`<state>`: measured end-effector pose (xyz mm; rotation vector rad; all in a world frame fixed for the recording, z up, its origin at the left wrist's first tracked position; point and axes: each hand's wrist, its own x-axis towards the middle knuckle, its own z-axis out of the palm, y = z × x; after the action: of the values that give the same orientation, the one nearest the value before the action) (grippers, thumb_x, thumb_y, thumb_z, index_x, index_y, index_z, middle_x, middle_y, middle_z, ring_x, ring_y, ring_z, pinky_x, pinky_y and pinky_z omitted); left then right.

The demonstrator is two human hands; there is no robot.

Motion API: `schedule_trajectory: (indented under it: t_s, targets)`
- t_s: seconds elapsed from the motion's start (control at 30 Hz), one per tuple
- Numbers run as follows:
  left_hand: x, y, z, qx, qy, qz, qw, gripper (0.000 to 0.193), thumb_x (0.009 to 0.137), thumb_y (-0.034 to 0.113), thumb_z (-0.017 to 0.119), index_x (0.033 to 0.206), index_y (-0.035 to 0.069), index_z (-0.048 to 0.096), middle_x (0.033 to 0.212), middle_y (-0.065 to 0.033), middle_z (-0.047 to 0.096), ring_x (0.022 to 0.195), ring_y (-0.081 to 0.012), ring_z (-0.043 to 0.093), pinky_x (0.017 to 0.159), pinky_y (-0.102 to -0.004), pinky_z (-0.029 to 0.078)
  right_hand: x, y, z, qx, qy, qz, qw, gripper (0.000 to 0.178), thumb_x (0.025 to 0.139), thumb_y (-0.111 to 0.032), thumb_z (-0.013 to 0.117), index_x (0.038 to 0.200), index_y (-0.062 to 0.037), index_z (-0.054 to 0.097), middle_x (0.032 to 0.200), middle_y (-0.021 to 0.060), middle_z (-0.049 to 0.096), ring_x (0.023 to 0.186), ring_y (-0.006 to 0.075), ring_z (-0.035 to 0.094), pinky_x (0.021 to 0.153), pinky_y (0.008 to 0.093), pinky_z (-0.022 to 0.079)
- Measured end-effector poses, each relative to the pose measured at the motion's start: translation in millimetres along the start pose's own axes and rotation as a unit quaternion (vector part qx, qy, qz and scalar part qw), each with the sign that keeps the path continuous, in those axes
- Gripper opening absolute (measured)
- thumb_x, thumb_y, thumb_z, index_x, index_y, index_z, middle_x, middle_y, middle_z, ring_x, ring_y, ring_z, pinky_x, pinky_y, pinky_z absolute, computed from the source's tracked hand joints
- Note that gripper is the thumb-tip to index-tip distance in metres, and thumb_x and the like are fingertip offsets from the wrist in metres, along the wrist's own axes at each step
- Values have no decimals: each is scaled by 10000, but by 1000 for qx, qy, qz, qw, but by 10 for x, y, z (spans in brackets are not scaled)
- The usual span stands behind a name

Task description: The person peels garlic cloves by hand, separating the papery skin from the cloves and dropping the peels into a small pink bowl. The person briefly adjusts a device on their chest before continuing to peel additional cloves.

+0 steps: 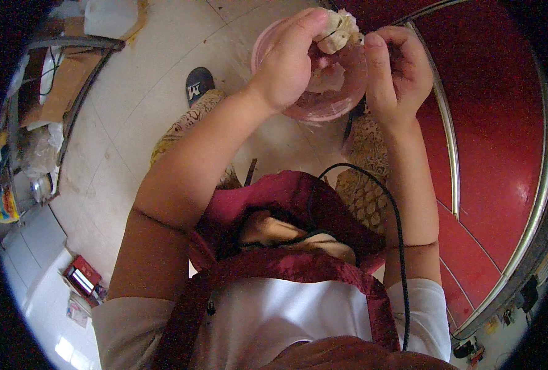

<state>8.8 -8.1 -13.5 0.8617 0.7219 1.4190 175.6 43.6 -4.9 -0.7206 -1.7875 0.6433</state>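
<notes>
At the top centre my left hand is closed around a pale, knobbly garlic bulb, with thumb and fingers along its left side. My right hand is beside the bulb's right edge. Its fingers are curled in and its thumb points up close to the bulb; whatever those fingertips may pinch is too small to make out. Below both hands is a round, see-through pink bowl, partly covered by my left hand. Thin pale scraps lie inside it.
Dark red cabinet doors with metal trim stand close on the right. A rack with cardboard and plastic bags is at the left. A black cord loops over my dark red apron. My slippered foot rests on pale floor tiles.
</notes>
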Motion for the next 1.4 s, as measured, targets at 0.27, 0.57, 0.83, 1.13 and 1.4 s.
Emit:
schedule_trajectory:
  t_s: [0.27,0.57,0.83,1.13,1.4]
  targets:
    - [21,-202,-256,203,84,2,976,458,1063,468,457,1125,79,690,1002,-27,686,930,-100,615,792,-290,505,54,-22,-20,-16,-129,-56,990,211,849,-159,786,997,-35,700,936,118,689,836,289,687,759,361,551]
    - [49,45,-100,210,-13,14,977,520,1119,455,362,997,36,647,835,-11,625,778,-100,569,710,-281,484,33,-87,-45,-164,-199,-69,964,377,886,-377,730,1096,-73,654,888,135,690,791,346,700,675,418,568]
    - [19,179,-61,385,31,-10,922,592,1031,521,468,952,2,741,838,-172,727,842,-306,710,825,-400,535,16,-10,8,-221,-222,-76,946,374,920,-424,678,1088,-90,671,860,144,693,763,363,697,646,432,564]
    - [12,337,36,229,6,-156,961,559,1118,485,322,1178,20,625,870,-59,673,810,-141,666,753,-296,552,92,74,4,-9,-160,-94,983,283,867,-25,741,1149,-7,727,1123,146,703,1070,242,663,902,340,530]
    - [64,60,-111,204,27,-100,973,639,1108,548,278,1170,21,634,973,-60,671,889,-143,641,751,-311,536,-34,67,125,42,-79,-22,996,174,896,-28,727,1068,-4,734,1104,113,713,1024,209,680,899,314,538]
